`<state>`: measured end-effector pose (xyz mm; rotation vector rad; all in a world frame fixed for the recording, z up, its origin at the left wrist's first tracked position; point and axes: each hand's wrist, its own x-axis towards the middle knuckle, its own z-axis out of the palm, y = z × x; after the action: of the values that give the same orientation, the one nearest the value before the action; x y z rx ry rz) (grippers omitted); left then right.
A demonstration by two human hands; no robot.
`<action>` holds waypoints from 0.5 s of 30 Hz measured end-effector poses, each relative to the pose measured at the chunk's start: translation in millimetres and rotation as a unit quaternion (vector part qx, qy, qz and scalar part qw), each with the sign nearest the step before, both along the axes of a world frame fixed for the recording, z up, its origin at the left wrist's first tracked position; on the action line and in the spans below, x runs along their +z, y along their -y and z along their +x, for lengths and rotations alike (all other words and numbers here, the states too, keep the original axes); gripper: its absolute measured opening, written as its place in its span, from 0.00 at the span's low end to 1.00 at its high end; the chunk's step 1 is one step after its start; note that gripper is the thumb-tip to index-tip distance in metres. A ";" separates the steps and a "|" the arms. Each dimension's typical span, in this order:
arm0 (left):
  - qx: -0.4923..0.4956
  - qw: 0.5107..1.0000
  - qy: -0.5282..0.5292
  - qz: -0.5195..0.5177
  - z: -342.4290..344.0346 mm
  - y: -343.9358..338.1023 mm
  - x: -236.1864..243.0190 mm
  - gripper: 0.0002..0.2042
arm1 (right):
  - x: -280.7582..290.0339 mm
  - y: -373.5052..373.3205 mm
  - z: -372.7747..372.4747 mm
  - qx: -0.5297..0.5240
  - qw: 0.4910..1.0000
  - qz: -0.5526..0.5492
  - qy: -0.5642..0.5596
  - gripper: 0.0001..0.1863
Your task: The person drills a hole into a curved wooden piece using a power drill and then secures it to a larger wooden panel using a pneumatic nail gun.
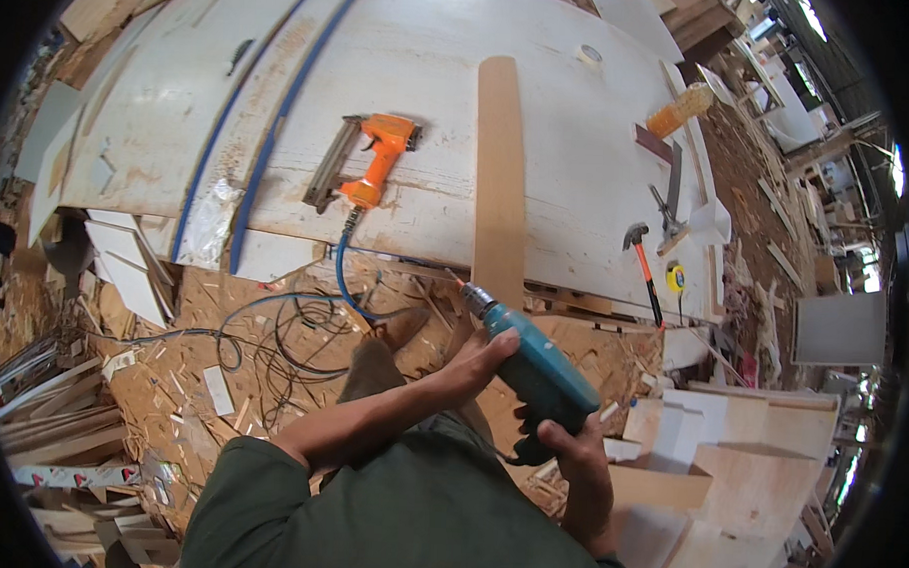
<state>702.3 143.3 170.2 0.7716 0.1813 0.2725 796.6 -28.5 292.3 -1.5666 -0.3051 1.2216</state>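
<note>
A teal power drill (544, 365) is held in front of my body, its chuck and bit pointing up and left toward the worktable. My left hand (484, 363) is closed around the drill's front part, just behind the chuck. Around the rear of the drill, my right hand (577, 447) is closed; its fingers are partly hidden. Just beyond the bit, a long light-brown wooden board (500, 165) with a rounded far end lies across the white worktable (412, 72). The board's near end reaches the table's front edge.
On the table rest an orange nail gun (381, 159) with a blue air hose (343, 275), a hammer (643, 271), a yellow tape measure (675, 279), an orange-yellow bottle (679, 110) and a tape roll (590, 54). Scraps and hose loops litter the floor. Panels (748, 485) stand at right.
</note>
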 end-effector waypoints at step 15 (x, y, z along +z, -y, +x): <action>0.019 0.962 -0.269 -0.040 47.9 -34.7 -158.4 0.18 | 10.3 -37.2 41.7 -0.007 0.937 -0.168 0.307 0.31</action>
<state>750.2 177.9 11.7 0.7480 0.7174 0.0834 838.3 8.6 302.6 -2.2339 -0.5016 0.7662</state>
